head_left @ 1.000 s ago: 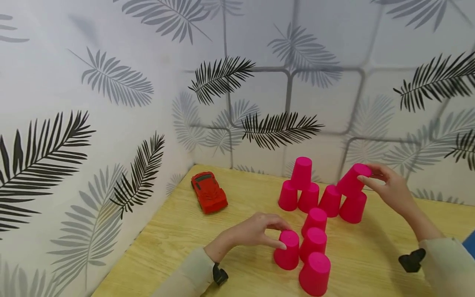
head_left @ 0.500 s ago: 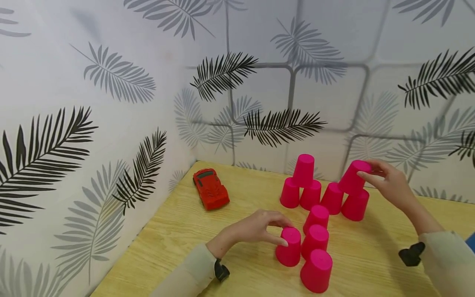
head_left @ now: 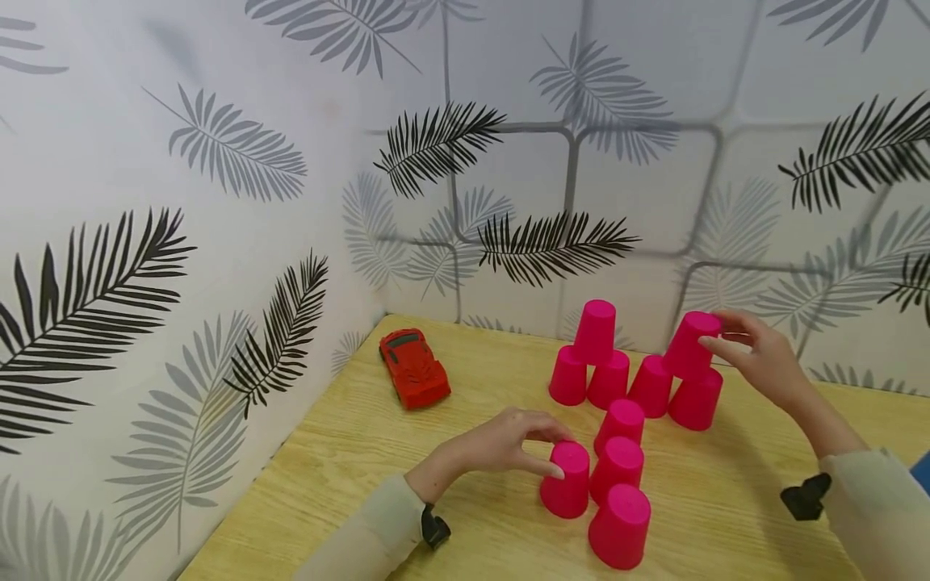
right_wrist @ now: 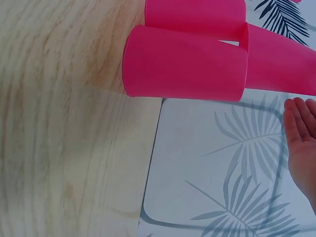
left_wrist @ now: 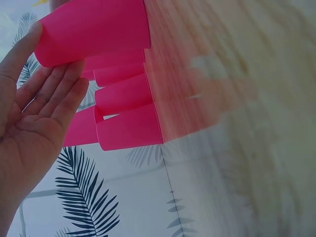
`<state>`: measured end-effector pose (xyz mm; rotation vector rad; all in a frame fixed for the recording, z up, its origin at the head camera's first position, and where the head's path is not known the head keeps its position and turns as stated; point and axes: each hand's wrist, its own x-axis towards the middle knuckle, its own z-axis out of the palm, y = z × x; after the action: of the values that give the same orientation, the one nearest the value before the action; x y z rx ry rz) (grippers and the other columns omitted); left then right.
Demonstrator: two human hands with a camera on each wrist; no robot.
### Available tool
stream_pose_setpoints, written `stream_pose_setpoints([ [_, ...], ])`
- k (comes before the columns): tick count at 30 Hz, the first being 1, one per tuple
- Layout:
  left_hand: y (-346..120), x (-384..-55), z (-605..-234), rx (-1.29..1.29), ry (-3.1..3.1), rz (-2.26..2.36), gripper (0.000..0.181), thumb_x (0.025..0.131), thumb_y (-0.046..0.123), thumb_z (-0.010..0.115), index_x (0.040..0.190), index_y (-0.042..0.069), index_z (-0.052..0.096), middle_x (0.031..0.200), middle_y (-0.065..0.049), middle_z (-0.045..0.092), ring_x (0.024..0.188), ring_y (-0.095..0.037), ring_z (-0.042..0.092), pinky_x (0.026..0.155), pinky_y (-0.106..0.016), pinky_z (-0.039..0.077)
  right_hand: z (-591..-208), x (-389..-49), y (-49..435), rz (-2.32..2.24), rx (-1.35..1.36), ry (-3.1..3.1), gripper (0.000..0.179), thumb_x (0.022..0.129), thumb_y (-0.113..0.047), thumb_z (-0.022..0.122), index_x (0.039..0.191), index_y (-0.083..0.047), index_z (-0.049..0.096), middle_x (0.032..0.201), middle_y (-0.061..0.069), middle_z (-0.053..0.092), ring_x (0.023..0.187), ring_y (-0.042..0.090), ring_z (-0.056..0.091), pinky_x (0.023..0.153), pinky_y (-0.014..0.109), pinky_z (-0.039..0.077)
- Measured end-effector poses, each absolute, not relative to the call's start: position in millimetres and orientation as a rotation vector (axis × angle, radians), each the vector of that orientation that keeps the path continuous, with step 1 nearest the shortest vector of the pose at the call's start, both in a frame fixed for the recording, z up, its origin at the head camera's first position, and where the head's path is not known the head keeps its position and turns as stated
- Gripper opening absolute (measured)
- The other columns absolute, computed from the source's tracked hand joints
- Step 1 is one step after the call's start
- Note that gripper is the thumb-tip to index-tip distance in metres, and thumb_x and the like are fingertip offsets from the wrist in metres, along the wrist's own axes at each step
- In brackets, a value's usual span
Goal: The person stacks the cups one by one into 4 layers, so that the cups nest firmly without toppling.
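Several pink cups stand upside down on the wooden table (head_left: pixel 320 452). My left hand (head_left: pixel 501 442) holds a cup (head_left: pixel 565 491) near its top, thumb in front and fingers behind. This cup stands at the left of a row holding a middle cup (head_left: pixel 617 470) and a near cup (head_left: pixel 620 527). At the back right, my right hand (head_left: pixel 759 359) has its thumb and fingers at the right side of an upper cup (head_left: pixel 689 347), which rests across two lower cups. In the right wrist view, fingertips (right_wrist: pixel 290 111) show close by this upper cup's edge (right_wrist: pixel 281 64).
Left of my right hand's stack, a cup (head_left: pixel 596 332) sits on two others. A red toy car (head_left: pixel 414 369) lies at the back left. A leaf-patterned wall (head_left: pixel 218 226) borders the table behind and on the left. Something blue (head_left: pixel 921 472) shows at the right edge.
The upper cup at my right hand has straightened and shifted slightly left onto the two cups beneath. My left hand keeps its place on its cup. The head view has tilted slightly.
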<state>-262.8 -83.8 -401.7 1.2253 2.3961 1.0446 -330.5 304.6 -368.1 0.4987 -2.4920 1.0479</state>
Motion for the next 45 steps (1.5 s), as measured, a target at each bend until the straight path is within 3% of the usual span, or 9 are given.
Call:
stream_pose_setpoints([
  [6,-81,-264,-402,1.255,2.415,1.022,0.046,0.084,0.021,0.078,0.125,0.009,0.063,0.121,-0.004,0.069,0.115,-0.010,0.065,0.100,-0.021,0.051,-375,-318,314,1.054,0.415,-2.405,0.054,0.093,-0.021,0.068,0.137,0.004,0.049,0.109,-0.037,0.043,0.097,-0.027,0.041,0.075,-0.006,0.037],
  [13,-86,-265,-399,1.252,2.462,1.031,0.046,0.084,0.026,0.078,0.125,0.012,0.063,0.121,-0.003,0.069,0.113,-0.008,0.066,0.101,-0.024,0.052,-376,-298,314,1.108,0.376,-2.216,0.043,0.088,-0.008,0.072,0.128,-0.003,0.059,0.107,-0.037,0.054,0.097,-0.023,0.052,0.077,-0.006,0.038],
  [20,-99,-275,-373,1.291,2.544,1.170,0.046,0.082,0.023,0.080,0.122,0.010,0.064,0.121,-0.004,0.069,0.112,-0.015,0.067,0.101,-0.026,0.053,-379,-267,302,1.167,0.584,-2.087,0.043,0.082,0.016,0.066,0.123,0.010,0.058,0.115,-0.027,0.060,0.104,-0.013,0.058,0.093,0.004,0.043],
  [24,-99,-282,-355,1.349,2.591,1.234,0.046,0.081,0.019,0.080,0.123,0.007,0.063,0.121,-0.007,0.069,0.113,-0.018,0.067,0.101,-0.029,0.053,-383,-251,293,1.180,0.712,-2.038,0.046,0.076,0.025,0.065,0.120,0.015,0.057,0.117,-0.021,0.062,0.107,-0.008,0.060,0.094,0.008,0.047],
  [28,-95,-287,-339,1.392,2.611,1.330,0.046,0.081,0.015,0.080,0.123,0.005,0.063,0.120,-0.009,0.068,0.114,-0.020,0.066,0.101,-0.023,0.052,-389,-237,281,1.212,0.811,-2.013,0.048,0.069,0.028,0.068,0.115,0.017,0.059,0.115,-0.013,0.065,0.105,-0.003,0.063,0.093,0.008,0.049],
  [31,-90,-290,-329,1.388,2.624,1.375,0.047,0.082,0.015,0.079,0.124,0.005,0.062,0.122,-0.009,0.067,0.116,-0.021,0.065,0.102,-0.022,0.050,-395,-230,273,1.180,0.923,-1.992,0.045,0.069,0.020,0.075,0.112,0.015,0.061,0.112,-0.008,0.067,0.104,-0.001,0.063,0.092,0.006,0.049],
  [35,-79,-294,-316,1.393,2.660,1.374,0.047,0.083,0.016,0.078,0.125,0.005,0.061,0.124,-0.009,0.066,0.118,-0.021,0.064,0.104,-0.023,0.050,-403,-220,260,1.084,1.080,-1.963,0.043,0.075,-0.009,0.082,0.110,0.010,0.064,0.109,-0.003,0.068,0.105,-0.001,0.063,0.093,0.005,0.047],
  [38,-69,-298,-308,1.426,2.675,1.381,0.047,0.082,0.016,0.079,0.125,0.005,0.061,0.123,-0.010,0.066,0.119,-0.022,0.064,0.104,-0.026,0.050,-404,-209,248,1.020,1.177,-1.989,0.048,0.075,-0.020,0.084,0.111,0.005,0.066,0.109,0.001,0.069,0.107,-0.001,0.062,0.094,0.005,0.046],
  [45,-35,-314,-300,1.533,2.701,1.359,0.047,0.083,0.014,0.078,0.125,0.002,0.061,0.123,-0.011,0.065,0.117,-0.022,0.064,0.103,-0.026,0.051,-403,-190,227,0.878,1.324,-2.187,0.059,0.068,-0.017,0.088,0.120,-0.005,0.064,0.112,0.003,0.067,0.110,0.002,0.059,0.094,0.005,0.047],
])
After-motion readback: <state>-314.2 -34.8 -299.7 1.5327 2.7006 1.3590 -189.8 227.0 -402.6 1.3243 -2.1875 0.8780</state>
